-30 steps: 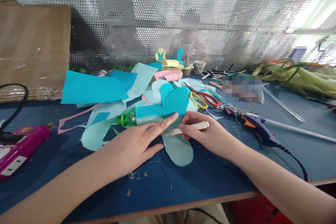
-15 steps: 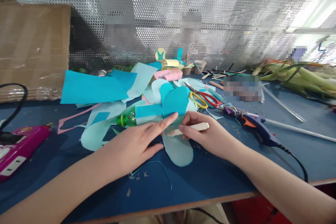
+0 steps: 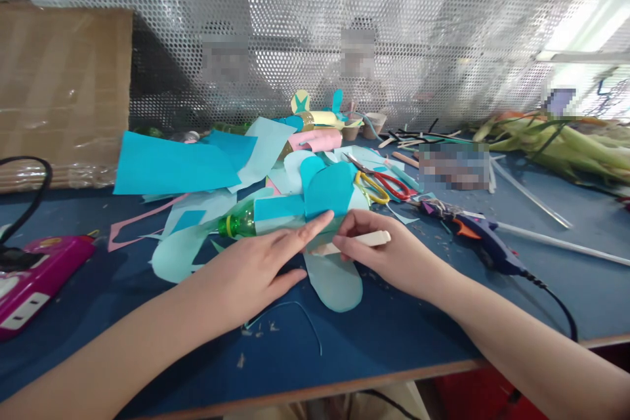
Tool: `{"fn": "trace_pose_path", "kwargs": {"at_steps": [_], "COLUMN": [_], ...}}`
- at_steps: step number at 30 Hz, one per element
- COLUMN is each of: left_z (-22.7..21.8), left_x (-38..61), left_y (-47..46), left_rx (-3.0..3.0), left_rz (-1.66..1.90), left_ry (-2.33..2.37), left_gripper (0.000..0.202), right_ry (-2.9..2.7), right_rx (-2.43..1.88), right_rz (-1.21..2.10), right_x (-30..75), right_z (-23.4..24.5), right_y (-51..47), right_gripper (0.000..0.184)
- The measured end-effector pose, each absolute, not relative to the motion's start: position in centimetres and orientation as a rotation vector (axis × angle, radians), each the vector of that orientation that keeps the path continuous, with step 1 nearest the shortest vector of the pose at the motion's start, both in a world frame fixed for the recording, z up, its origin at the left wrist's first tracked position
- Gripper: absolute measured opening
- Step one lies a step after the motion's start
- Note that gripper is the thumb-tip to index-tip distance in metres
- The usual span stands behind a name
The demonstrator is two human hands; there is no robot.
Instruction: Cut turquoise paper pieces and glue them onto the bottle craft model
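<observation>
Pale light glares from the upper right, glinting off a metal wall (image 3: 305, 0) behind a dimmer, softly shadowed table (image 3: 388, 335).

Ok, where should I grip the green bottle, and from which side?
Probably take the green bottle by its bare neck, near the yellow ring, coming from the left: it lies on its side, neck pointing left, while the left hand lies over its papered body.
</observation>
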State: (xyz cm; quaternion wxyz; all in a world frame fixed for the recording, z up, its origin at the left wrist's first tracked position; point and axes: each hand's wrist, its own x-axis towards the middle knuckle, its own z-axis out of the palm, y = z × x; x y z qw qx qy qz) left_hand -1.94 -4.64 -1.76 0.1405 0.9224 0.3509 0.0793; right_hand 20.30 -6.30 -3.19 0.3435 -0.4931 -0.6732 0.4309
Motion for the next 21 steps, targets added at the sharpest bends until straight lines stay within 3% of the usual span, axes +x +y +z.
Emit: {"fn": "trace_pose_path", "kwargs": {"at_steps": [21], "left_z": [-1.68], "left_x": [-1.96], "left_y": [-4.78], "left_rx": [2.648], "left_rz": [0.224], "left_ry": [1.029], "left_gripper": [0.079], "right_ry": [-1.786], "right_rx": [-1.314], "right_rz": [1.002], "right_x": [20.41], "right_z": [-3.12], "right_y": [-6.29], "right_gripper": [0.017]}}
